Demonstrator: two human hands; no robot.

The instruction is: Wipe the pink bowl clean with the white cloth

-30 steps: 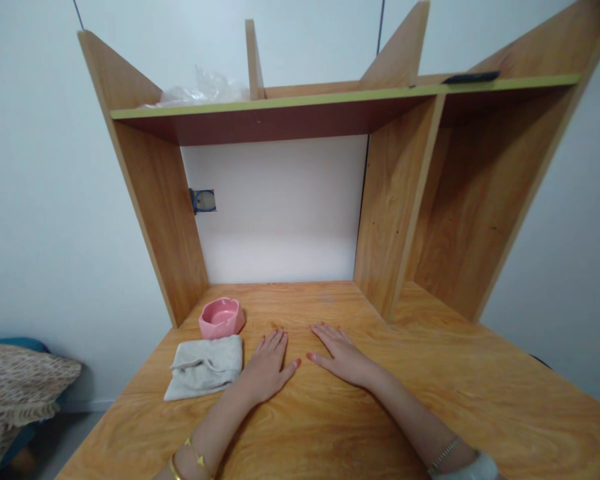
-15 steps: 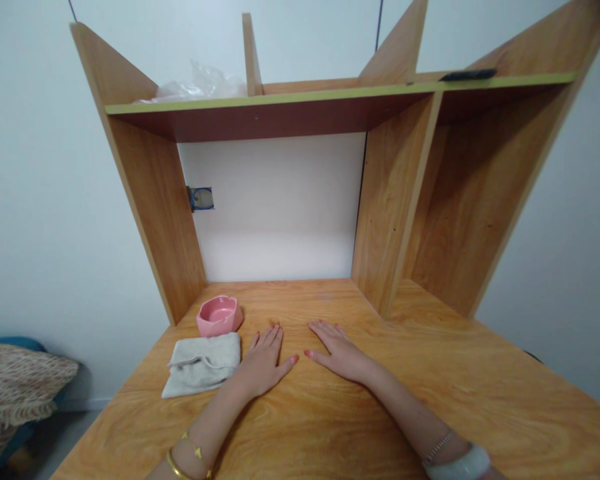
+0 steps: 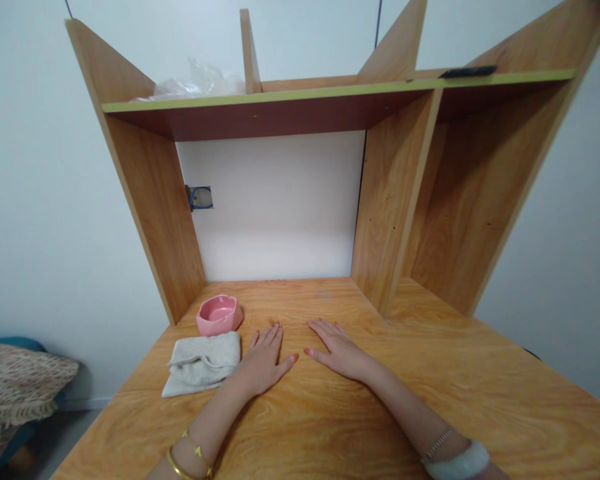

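My left hand (image 3: 265,361) lies flat on the wooden desk (image 3: 310,427), thumb apart from the fingers, holding nothing. Close to its left is a folded light grey cloth (image 3: 203,363), partly overlapped in view by my wrist. Behind the cloth stands a pink faceted ashtray (image 3: 219,316) with notches in its rim, and nothing shows inside it. My right hand (image 3: 341,351) also rests palm down on the desk, thumb pointing toward my left thumb. A gap of bare desk separates the two hands.
A wooden shelf unit (image 3: 380,200) rises at the back of the desk. Its upper board carries a clear plastic bag (image 3: 200,81) and a flat black object (image 3: 467,71). An open wall socket box (image 3: 200,197) shows blue wire. A fringed woven cloth (image 3: 23,380) lies at far left.
Both hands stay in place on the desk. The camera view has shifted very slightly; the cloth and ashtray have not moved.
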